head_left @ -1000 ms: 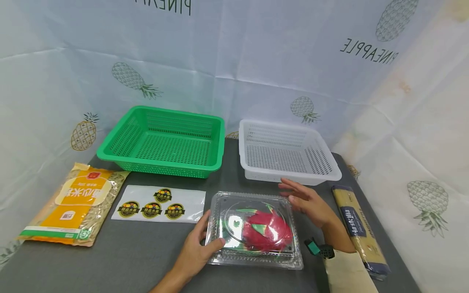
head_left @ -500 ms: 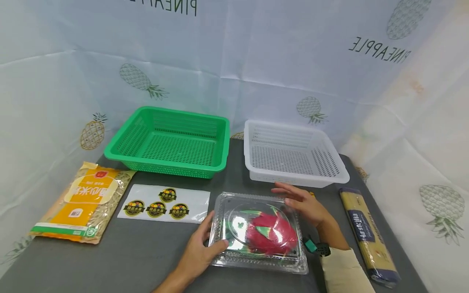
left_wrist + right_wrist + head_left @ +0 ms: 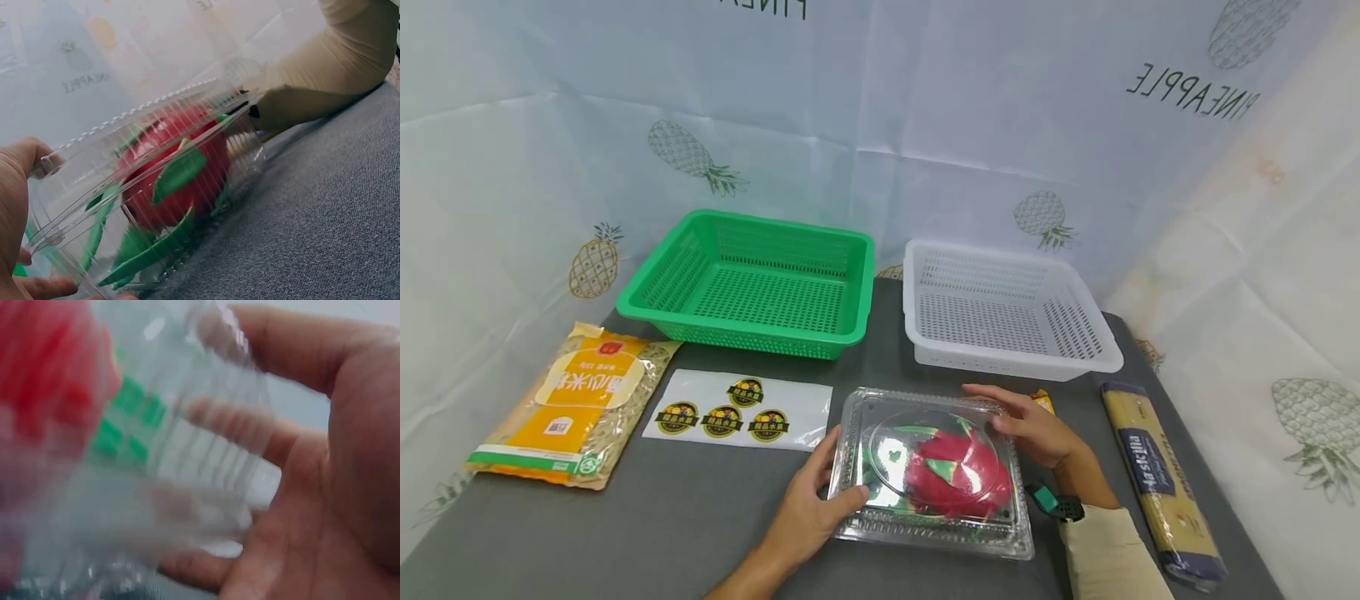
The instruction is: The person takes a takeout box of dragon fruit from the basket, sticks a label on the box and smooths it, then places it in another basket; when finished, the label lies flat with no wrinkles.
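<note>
A clear plastic clamshell container [image 3: 880, 404], its lid down, holds a red dragon fruit [image 3: 958, 475] with green scales; it lies in front of me in the head view. My left hand [image 3: 808, 500] grips the container's left side, thumb on the lid's edge and fingers down along the wall. At the far right corner, my right hand [image 3: 1037, 425] has its thumb at the lid's rim and its fingers round the far side. The right wrist view, blurred, shows the right hand's fingers [image 3: 287, 444] behind the transparent wall. Green strips show inside the container in the left wrist view.
A green basket [image 3: 745, 337] and a white basket [image 3: 1015, 358] stand at the back. On the left lie a yellow food bag [image 3: 576, 400] and a white sticker sheet [image 3: 700, 385]. A pasta pack [image 3: 1161, 479] lies right. A small yellow item [image 3: 1042, 400] peeks out behind my right hand.
My right hand has come in from the container's right side to its far right corner, uncovering the small yellow item. My left hand keeps its grip. The head view has shifted slightly.
</note>
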Demonstrator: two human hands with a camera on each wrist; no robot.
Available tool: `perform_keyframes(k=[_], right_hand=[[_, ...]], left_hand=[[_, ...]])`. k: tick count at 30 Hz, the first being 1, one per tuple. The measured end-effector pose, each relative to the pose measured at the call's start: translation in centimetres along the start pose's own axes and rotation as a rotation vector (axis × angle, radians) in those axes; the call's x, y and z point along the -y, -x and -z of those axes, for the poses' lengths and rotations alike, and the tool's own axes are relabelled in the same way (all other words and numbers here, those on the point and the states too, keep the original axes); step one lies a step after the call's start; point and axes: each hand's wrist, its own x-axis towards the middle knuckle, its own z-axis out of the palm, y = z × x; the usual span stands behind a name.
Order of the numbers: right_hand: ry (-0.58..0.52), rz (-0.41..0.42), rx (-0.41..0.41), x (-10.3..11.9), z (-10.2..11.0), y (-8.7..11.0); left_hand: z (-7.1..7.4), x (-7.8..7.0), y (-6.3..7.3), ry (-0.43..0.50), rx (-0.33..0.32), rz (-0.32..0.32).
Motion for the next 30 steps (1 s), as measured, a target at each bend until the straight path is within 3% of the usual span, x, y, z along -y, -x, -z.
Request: perform_keyframes(k=[11,23,30], right_hand=[[-0.084,-0.005,0.036,-0.15,-0.35,-0.47],[-0.093,0.01,0.006,-0.41,-0.53,-0.27],[-0.061,0.017,-0.04,-0.12,-0.82,-0.32]], left_hand=[[0.04,-0.21,-0.11,0.013,-0.007,0.009],[0.04,-0.24,-0.14,-0.063,-0.028,0.004],[0.16,-0.89,-0.23,-0.066,-0.011,0.038]])
